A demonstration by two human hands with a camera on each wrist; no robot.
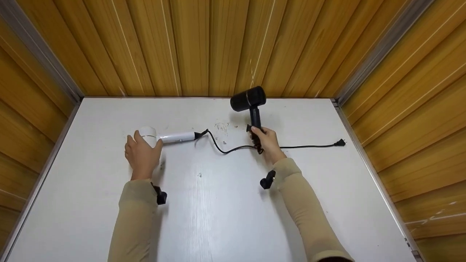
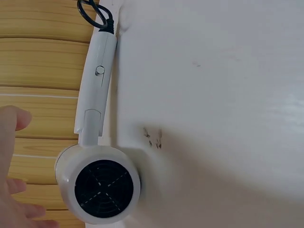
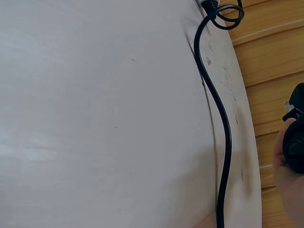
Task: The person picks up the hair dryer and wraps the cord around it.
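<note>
A white hair dryer (image 1: 177,137) lies at the left of the white table, its handle pointing right and a black cord (image 1: 224,153) trailing from the handle's end. My left hand (image 1: 143,156) is at its round head, fingers spread. In the left wrist view the fingers and thumb stand beside the dryer, apart from its dark air grille (image 2: 104,188). My right hand (image 1: 269,143) grips the handle of a black hair dryer (image 1: 251,99), holding it upright with its barrel at the top. Only the handle end (image 3: 297,147) shows in the right wrist view.
The cord passes by the right hand, and a black plug (image 1: 340,142) lies near the table's right edge. Yellow wood-look panels (image 1: 204,47) wall the back and both sides of the white table (image 1: 218,211). Small dark marks dot the tabletop.
</note>
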